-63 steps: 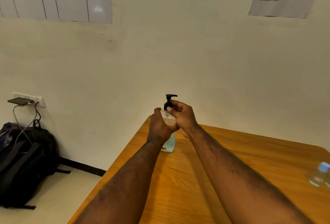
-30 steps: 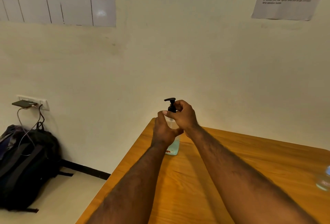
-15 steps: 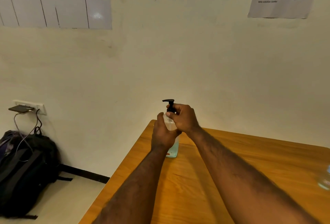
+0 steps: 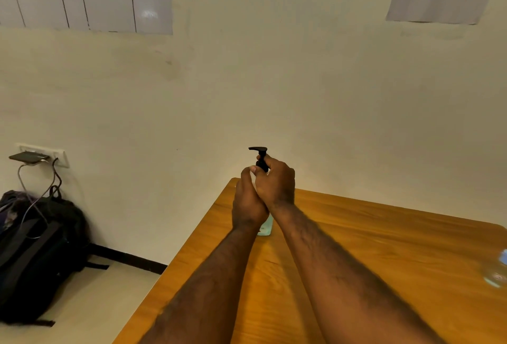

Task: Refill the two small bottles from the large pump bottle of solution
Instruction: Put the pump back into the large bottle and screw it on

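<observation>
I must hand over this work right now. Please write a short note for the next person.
Left hand: grips the body of the pump bottle, upright on the table.
Right hand: fingers curled round the black pump collar.
One small bottle is at the table's right edge, blurred; the other is out of view.
Done: no refill visible; the pump is on the bottle.
Left: probably take off the pump, then fill both small bottles.

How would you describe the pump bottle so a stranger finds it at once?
Start at the wooden table, then go to its far left corner by the wall. There the left hand grips the pump bottle and the right hand its neck. Only it carries a black pump head.
</observation>
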